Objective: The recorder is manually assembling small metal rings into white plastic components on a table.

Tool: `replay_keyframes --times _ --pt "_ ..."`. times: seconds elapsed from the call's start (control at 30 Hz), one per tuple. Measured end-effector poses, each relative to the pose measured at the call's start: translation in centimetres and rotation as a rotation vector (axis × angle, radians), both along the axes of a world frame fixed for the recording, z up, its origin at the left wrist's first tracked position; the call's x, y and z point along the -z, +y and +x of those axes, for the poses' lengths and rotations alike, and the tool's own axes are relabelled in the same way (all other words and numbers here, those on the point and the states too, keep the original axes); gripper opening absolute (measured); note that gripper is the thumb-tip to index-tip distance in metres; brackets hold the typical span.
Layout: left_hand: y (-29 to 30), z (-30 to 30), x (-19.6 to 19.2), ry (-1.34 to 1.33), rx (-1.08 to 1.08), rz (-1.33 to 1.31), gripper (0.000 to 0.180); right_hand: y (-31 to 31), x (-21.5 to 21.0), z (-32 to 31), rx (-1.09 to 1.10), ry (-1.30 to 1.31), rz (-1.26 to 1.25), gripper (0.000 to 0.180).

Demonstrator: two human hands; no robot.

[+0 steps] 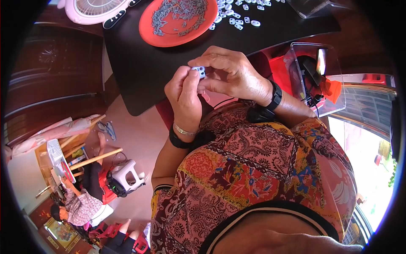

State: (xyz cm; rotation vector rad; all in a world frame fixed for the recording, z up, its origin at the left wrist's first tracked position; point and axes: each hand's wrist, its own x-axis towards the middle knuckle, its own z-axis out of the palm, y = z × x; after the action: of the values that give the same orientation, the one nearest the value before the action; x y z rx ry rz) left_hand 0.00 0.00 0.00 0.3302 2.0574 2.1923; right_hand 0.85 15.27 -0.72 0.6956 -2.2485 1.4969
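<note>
My left hand (185, 95) pinches a small white plastic piece with dark holes (199, 71) between thumb and fingers, over the near edge of the black table. My right hand (234, 76) is curled around the same piece from the other side, its fingertips against it. Whether the right fingers also hold something smaller is hidden. Beyond the hands, an orange-red plate (169, 41) carries many small grey screw-like pieces (163, 19). Scattered to its right lie several white plastic pieces (255, 23), some oval and others with two holes.
A pink fan (91, 19) stands at the table's far left. On the right, a clear plastic bin (293, 63) holds dark and orange items. At lower left, another person (86, 207) sits near a grey-white stool (126, 174). The black table (131, 63) ends just before me.
</note>
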Motion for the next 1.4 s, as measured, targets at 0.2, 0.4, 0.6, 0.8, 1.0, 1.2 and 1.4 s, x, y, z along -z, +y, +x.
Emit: replay_keyframes --times 0.2,0.4,0.6,0.8,1.0,1.2,1.4 --pt "0.1 -0.1 0.1 -0.047 0.016 -0.020 0.026 -0.1 0.2 -0.2 0.100 0.163 0.117 0.034" --pt "-0.3 -0.1 0.8 -0.003 0.021 -0.023 0.024 -0.2 0.2 0.1 0.079 0.141 0.152 0.024" --pt "-0.2 0.1 1.2 0.000 0.021 -0.020 0.026 -0.1 0.4 0.2 0.073 0.122 0.185 0.023" --pt "0.5 0.0 0.8 -0.020 0.044 0.016 0.027 0.8 -0.5 -0.1 0.113 0.177 0.198 0.020" --pt "-1.2 -1.0 1.7 0.003 0.044 0.103 0.030 11.0 -9.1 -4.1 0.970 0.366 0.538 0.012" --pt "-1.3 -0.9 1.7 -0.042 0.047 0.099 0.027 13.3 -14.2 -5.7 1.021 0.606 0.522 0.023" --pt "-1.5 -1.0 1.7 -0.069 0.082 0.127 0.026 12.1 -5.8 -4.9 0.636 0.134 0.523 0.015"
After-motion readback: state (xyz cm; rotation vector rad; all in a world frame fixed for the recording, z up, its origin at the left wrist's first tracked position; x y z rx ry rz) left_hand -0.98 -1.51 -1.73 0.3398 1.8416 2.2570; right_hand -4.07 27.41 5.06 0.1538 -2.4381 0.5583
